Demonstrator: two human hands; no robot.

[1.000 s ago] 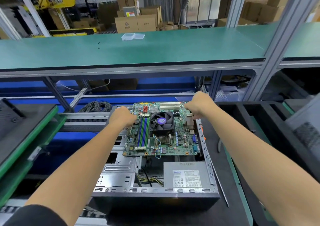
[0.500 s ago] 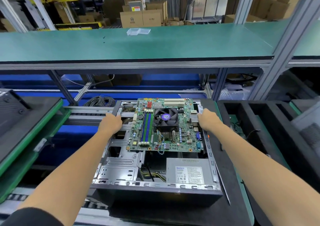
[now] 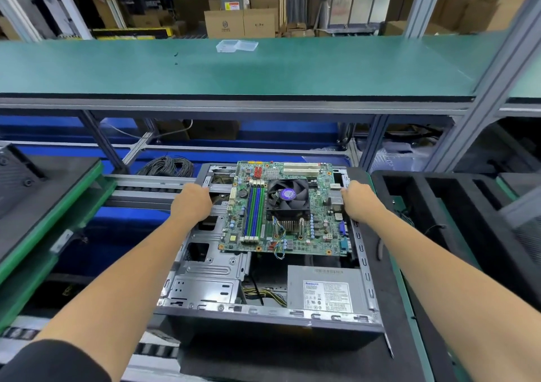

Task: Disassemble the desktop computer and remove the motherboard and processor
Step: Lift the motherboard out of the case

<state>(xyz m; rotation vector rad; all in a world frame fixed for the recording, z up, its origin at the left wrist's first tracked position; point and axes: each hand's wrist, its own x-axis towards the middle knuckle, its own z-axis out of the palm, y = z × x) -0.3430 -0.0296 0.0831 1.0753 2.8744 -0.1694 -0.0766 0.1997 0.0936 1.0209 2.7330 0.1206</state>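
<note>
The green motherboard (image 3: 295, 235), with its black processor fan (image 3: 288, 195) and blue and green memory slots, lies in the far half of the open metal computer case (image 3: 210, 267). My left hand (image 3: 191, 203) grips the case's left frame bar, a gap away from the board's left edge. My right hand (image 3: 358, 200) curls over the case's right wall, right beside the board's port block. The processor is hidden under the fan and heatsink. The grey power supply (image 3: 325, 291) sits in the case's near right corner.
The case rests on a black mat (image 3: 389, 308). Black foam trays (image 3: 439, 206) stand at the right, a green-edged black tray (image 3: 44, 206) at the left. A green shelf (image 3: 234, 68) with a clear plastic box (image 3: 237, 45) runs above. Coiled cable (image 3: 168, 165) lies behind.
Both hands let go of the motherboard and moved outward to the case's left and right sides. The board now lies in the case.
</note>
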